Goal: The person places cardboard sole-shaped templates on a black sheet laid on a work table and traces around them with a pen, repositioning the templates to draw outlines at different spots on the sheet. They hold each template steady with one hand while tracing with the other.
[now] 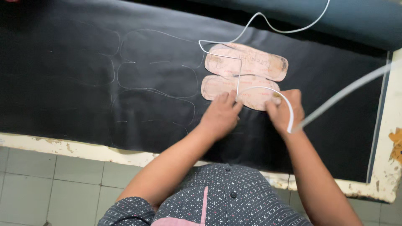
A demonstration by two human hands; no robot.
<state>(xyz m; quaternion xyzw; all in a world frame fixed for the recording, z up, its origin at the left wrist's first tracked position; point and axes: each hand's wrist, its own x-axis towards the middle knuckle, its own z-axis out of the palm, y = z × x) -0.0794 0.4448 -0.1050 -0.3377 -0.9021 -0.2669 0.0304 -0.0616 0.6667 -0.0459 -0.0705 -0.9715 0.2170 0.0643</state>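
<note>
cardboard sole templates (245,62), two of them, lie flat on the black sheet (63,83) on the counter (385,184). left hand (220,115) presses its spread fingers on the lower template (222,87); right hand (284,109) pinches a marker at its edge. they look thin, light and slippery, best pinned flat. no containers visible.

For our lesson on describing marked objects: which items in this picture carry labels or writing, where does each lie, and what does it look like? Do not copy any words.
Upper template: tan cardboard, sole-shaped, faint reddish handwriting, on the black sheet.
Lower template: same shape and colour, directly below the first, under the left hand and right hand.
No packages, signs or screens are in view.
</note>
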